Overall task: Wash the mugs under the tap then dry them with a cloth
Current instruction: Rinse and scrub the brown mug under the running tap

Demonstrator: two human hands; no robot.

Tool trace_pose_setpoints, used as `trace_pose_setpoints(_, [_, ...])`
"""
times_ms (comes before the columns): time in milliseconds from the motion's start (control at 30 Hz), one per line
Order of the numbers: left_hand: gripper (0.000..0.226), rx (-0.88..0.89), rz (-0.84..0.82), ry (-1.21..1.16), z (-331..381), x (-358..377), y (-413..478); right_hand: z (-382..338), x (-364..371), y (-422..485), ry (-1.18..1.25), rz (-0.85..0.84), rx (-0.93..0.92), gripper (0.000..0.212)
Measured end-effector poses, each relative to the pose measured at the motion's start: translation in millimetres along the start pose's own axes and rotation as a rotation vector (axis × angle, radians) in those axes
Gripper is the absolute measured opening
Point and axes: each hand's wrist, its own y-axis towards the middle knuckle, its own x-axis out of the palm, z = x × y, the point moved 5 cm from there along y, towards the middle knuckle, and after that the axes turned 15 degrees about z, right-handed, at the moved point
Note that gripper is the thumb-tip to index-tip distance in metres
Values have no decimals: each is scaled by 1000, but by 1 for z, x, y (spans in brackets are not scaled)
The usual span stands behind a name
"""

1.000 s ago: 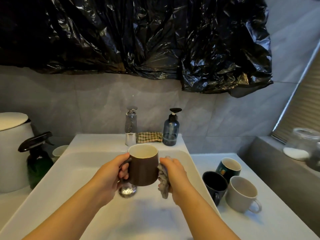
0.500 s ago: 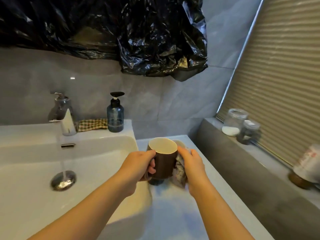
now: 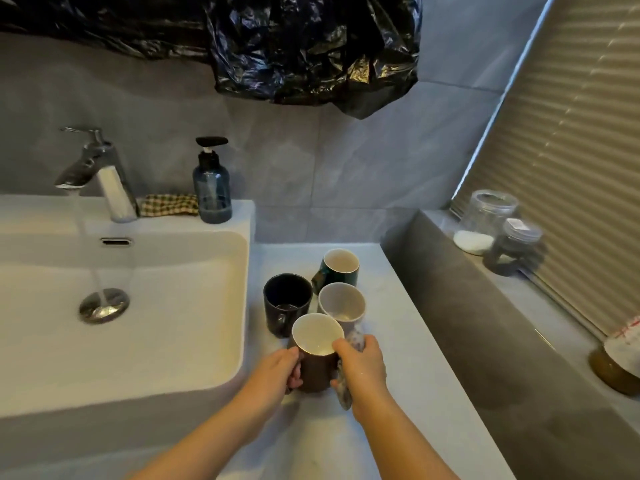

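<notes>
Brown mug (image 3: 317, 370) upright between your hands: your left hand (image 3: 273, 372) curls round its handle side, your right hand (image 3: 363, 362) clutches a cloth (image 3: 344, 396) against its wall. It sits near the counter's (image 3: 398, 341) left edge, just before the black mug (image 3: 287, 304), grey mug (image 3: 341, 303) and green mug (image 3: 341, 268). The tap (image 3: 91, 164) runs into the sink (image 3: 173, 341).

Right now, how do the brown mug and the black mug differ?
The brown mug is gripped by the left hand, the right hand holding a cloth against it; the black mug stands unheld on the counter. The brown mug is white inside, the black mug dark. Both are upright.
</notes>
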Motion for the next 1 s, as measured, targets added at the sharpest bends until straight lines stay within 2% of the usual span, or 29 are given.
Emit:
trace_pose_setpoints(367, [36,-2,121,58,-19,4,14,8,24,22,-39,-30,-49,15])
trace_pose_setpoints(467, [32,42,193,236,-14,4,18,8,25,24,-67,-27,-84,11])
trace_pose_setpoints(600, [12,133,316,481,2,0,20,2,23,25,-85,-38,-98,9])
trace_pose_setpoints(633, [19,176,335,528,9,-1,19,-1,22,25,-84,-40,-107,9])
trace_pose_setpoints(700, [34,311,330,602,29,1,17,-13,19,26,-72,-48,-136,9])
trace_pose_setpoints(767, [33,410,286,590,55,9,17,-30,16,28,-77,-53,-185,7])
trace_pose_setpoints(900, [18,372,157,453,99,28,38,-64,13,49,-94,-43,-257,9])
trace_pose_setpoints(1000, [10,351,130,451,119,38,68,-83,12,70,-87,-7,-283,12])
